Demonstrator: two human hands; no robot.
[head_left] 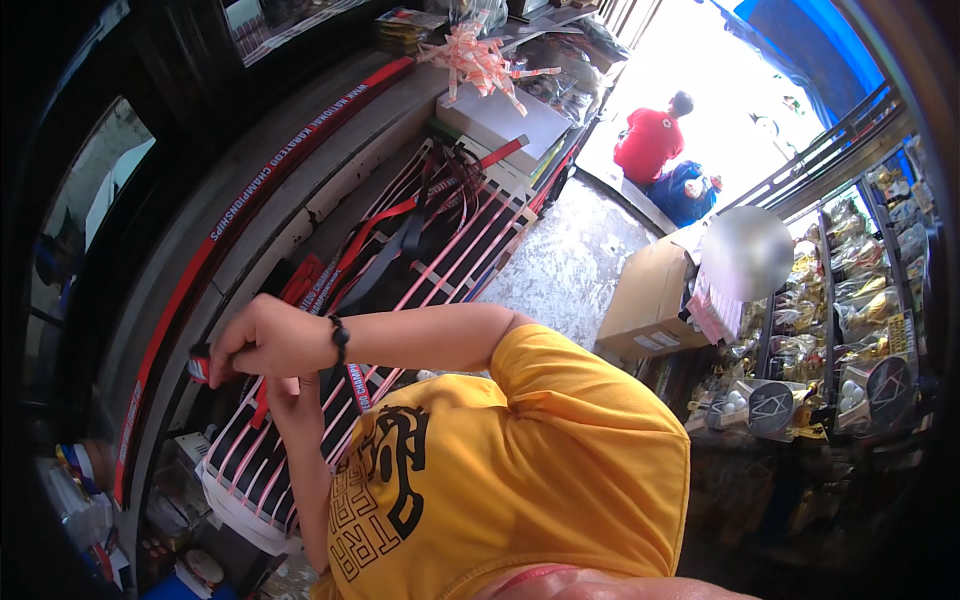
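My right hand (278, 340), with a black bead bracelet at its wrist, reaches far to the left, its fingers curled on a small red printed ribbon piece (199, 368). Partly behind it is my left hand (288, 402), whose fingers are mostly hidden. A narrow red ribbon hangs close to this hand. Along the grey ledge beyond my hands runs a long red ribbon with white print (250, 195). Several more red and dark ribbons (375, 245) lie tangled over a slatted rack (425, 285) with pinkish-white bars.
A red-and-white strip bow (475, 65) sits above a white box (510, 122). To the right stand a cardboard carton (645, 300) and shelves of bagged goods (860, 270). Two people, one in red (650, 140), one in blue (688, 195), sit by the bright doorway.
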